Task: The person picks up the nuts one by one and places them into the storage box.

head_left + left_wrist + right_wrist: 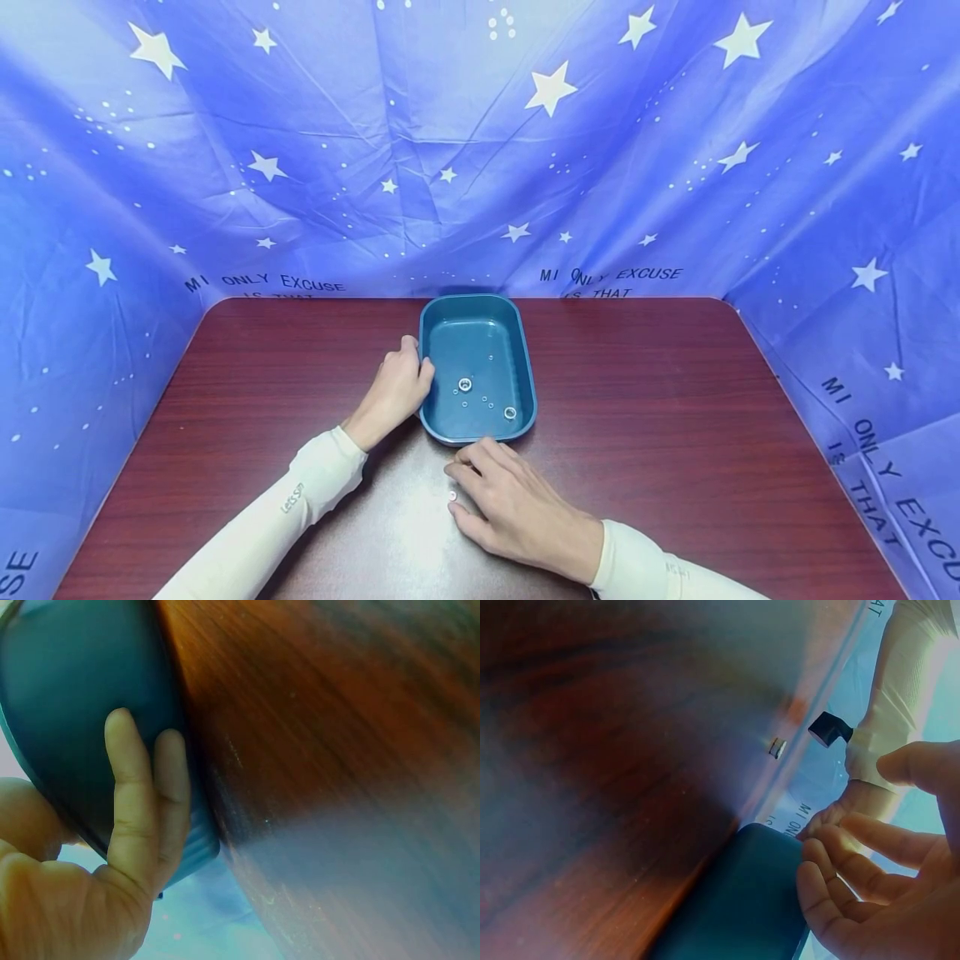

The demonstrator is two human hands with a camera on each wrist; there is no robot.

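Observation:
A deep teal plastic tray (472,342) stands on the table. My left hand (397,379) grips its left wall, the thumb at the rim and two fingers (131,787) laid along the outside. Inside the tray lie two larger metal rings, one left of middle (465,384) and one by the right front corner (510,412), with several tiny shiny pieces around them. My right hand (510,500) is at the tray's front end with its fingers loosely bent and spread. A small metal ring (778,748) rests on the table near its thumb, apart from the fingers in the right wrist view.
The dark red wooden table (637,383) extends to both sides of the tray. A blue cloth (480,150) with white stars hangs behind and at the sides. The tray's far end is close to the table's back edge.

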